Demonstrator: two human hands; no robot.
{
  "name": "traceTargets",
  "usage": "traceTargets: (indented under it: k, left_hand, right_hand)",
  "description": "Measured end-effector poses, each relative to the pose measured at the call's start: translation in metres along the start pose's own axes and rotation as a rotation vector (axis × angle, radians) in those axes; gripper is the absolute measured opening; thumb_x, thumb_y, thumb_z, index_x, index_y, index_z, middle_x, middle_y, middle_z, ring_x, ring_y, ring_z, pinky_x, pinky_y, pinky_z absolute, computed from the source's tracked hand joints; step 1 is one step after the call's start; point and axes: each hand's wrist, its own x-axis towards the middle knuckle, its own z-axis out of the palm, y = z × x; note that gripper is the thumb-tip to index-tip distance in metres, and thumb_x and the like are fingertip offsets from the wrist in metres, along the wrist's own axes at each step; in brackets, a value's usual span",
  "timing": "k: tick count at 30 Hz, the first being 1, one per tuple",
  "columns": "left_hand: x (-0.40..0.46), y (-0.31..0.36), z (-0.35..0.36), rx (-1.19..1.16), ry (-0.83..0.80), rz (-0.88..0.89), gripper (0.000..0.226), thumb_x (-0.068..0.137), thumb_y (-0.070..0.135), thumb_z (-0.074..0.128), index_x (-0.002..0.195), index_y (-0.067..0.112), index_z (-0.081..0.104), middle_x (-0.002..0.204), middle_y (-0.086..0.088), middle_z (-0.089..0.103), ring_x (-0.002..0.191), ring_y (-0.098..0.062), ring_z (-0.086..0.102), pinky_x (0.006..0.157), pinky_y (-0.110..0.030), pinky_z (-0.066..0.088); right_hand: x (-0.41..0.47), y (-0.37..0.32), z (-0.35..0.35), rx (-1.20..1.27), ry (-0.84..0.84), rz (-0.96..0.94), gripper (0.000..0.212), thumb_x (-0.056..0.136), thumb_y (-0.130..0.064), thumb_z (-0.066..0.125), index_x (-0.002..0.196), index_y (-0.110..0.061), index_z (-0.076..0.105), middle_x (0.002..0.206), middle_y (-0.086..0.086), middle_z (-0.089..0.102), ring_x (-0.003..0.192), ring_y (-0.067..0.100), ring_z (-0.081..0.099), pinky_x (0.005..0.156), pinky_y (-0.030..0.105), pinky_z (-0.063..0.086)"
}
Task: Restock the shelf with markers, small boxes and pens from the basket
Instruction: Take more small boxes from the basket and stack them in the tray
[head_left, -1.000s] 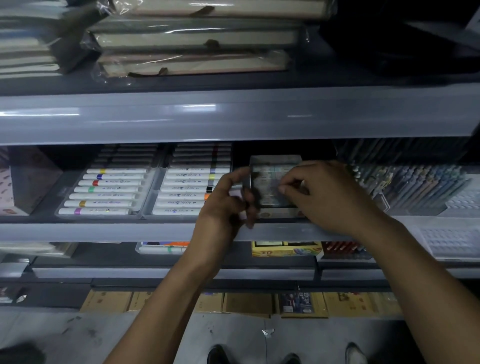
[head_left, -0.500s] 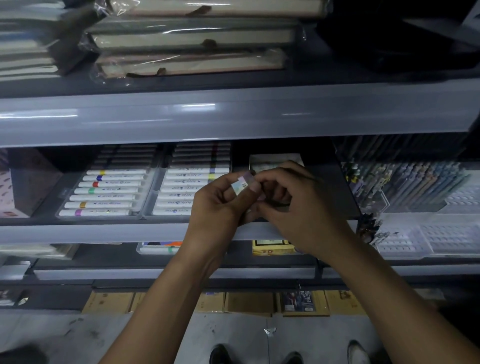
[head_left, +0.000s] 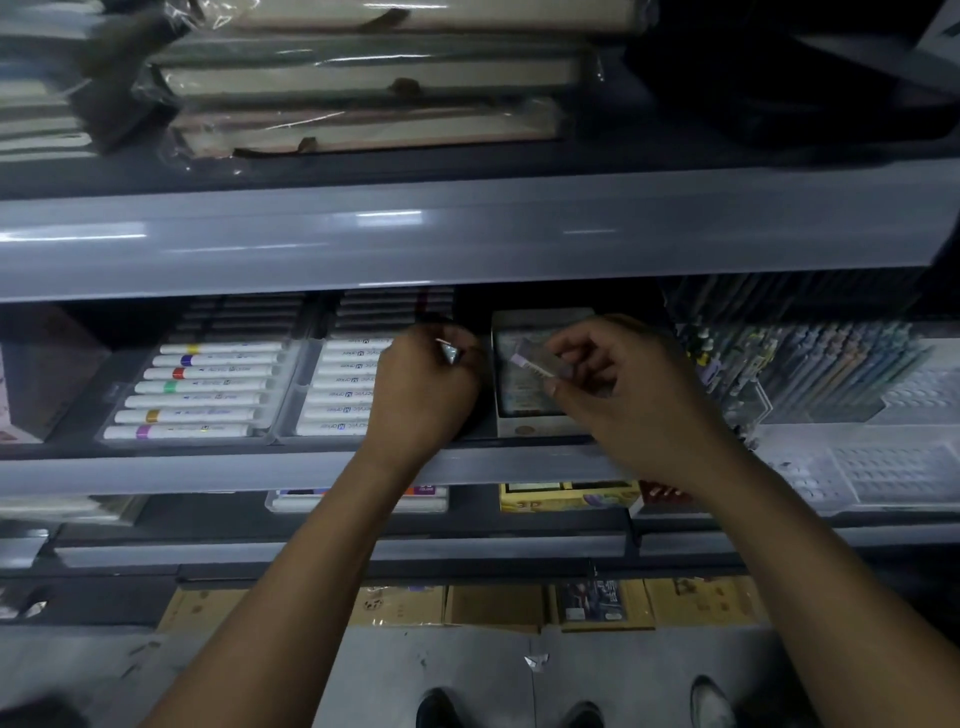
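Left hand pinches small box; right hand pinches another box.

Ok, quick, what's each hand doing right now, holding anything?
Left hand: fingers pinch a small box, beside the marker trays.
Right hand: fingers pinch another small flat box, over the open carton.

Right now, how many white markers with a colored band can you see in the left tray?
7 in the left tray, lying in a row front to back: purple, gold, unbanded-looking, green, red, blue, yellow. Darker ones behind may be hidden.
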Motion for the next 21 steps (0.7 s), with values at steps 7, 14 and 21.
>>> traceTargets:
  k: [7, 14, 21]
  left_hand:
    - [0.027, 0.003, 0.013, 0.689, -0.161, 0.2, 0.047, 0.086, 0.057, 0.058, 0.087, 0.013, 0.073, 0.08, -0.013, 0.069, 0.08, -0.039, 0.068, 0.066, -0.034, 0.051]
    - [0.02, -0.005, 0.021, 0.644, -0.035, 0.32, 0.043, 0.095, 0.049, 0.052, 0.078, 0.012, 0.065, 0.07, -0.016, 0.065, 0.068, -0.043, 0.064, 0.057, -0.037, 0.049]
    - [0.012, -0.009, 0.023, 0.558, 0.052, 0.347, 0.04, 0.097, 0.042, 0.055, 0.07, 0.013, 0.058, 0.062, -0.015, 0.06, 0.062, -0.044, 0.059, 0.053, -0.037, 0.042]
  right_hand:
    - [0.003, 0.008, -0.006, -0.104, -0.003, -0.026, 0.023, 0.085, -0.018, 0.082, 0.106, -0.024, 0.073, 0.091, -0.018, 0.067, 0.08, 0.002, 0.066, 0.073, 0.039, 0.06]
    - [-0.004, 0.012, -0.008, -0.185, -0.13, -0.119, 0.013, 0.091, -0.019, 0.078, 0.104, -0.022, 0.08, 0.097, -0.013, 0.063, 0.084, 0.004, 0.062, 0.077, 0.027, 0.055]
    - [-0.008, 0.01, -0.009, -0.245, -0.221, -0.143, 0.016, 0.096, -0.019, 0.072, 0.11, -0.02, 0.081, 0.106, -0.015, 0.062, 0.091, 0.001, 0.059, 0.082, 0.015, 0.051]
